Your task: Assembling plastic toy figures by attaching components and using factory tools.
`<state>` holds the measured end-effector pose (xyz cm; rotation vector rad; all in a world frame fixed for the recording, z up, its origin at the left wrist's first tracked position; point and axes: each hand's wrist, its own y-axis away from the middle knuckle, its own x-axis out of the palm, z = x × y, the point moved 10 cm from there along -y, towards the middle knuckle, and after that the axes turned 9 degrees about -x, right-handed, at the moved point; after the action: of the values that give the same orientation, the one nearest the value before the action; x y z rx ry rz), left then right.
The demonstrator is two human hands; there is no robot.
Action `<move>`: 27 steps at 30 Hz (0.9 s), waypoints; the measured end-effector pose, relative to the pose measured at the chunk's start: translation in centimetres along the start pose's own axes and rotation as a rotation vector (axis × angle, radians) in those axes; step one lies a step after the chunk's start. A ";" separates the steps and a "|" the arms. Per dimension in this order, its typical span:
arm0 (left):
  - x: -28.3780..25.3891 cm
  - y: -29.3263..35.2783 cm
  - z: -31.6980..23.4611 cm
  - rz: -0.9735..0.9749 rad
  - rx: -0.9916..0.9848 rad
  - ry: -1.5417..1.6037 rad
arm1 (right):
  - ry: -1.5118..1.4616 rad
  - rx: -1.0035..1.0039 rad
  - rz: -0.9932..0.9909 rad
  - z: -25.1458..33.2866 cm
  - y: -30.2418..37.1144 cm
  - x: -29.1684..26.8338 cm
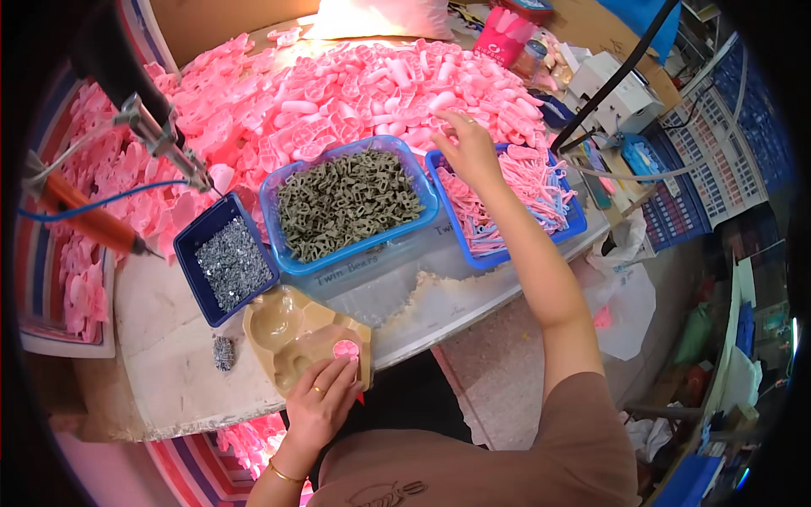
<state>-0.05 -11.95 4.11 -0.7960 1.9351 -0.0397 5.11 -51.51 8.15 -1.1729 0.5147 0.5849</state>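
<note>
My left hand point(319, 399) is at the table's front edge, its fingers closed on a small pink plastic part point(345, 348) that sits at the right end of a tan moulded fixture point(283, 321). Rounded hollows shape the fixture's top. My right hand point(470, 152) reaches out over the far rim of a blue bin of thin pink and blue plastic pieces point(515, 198), with fingers apart and nothing visible in them. Just beyond those fingertips lies a big heap of pink moulded plastic parts point(338, 93).
A blue tub of dark grey-green small parts point(351, 203) stands mid-table, beside a navy bin of small metal screws point(232, 262). An orange-handled powered screwdriver point(93, 215) and a metal tool point(160, 139) hang at left. Near the fixture lies a grey bundle point(223, 353). A white box-shaped device point(617, 93) stands far right.
</note>
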 end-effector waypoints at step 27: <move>1.1 1.3 0.2 0.089 -0.022 -0.103 | -0.788 0.349 0.261 1.2 0.8 -2.1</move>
<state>-0.83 -11.51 2.63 -0.7114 1.8743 0.0748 3.10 -50.46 9.38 -0.4755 0.0766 1.0677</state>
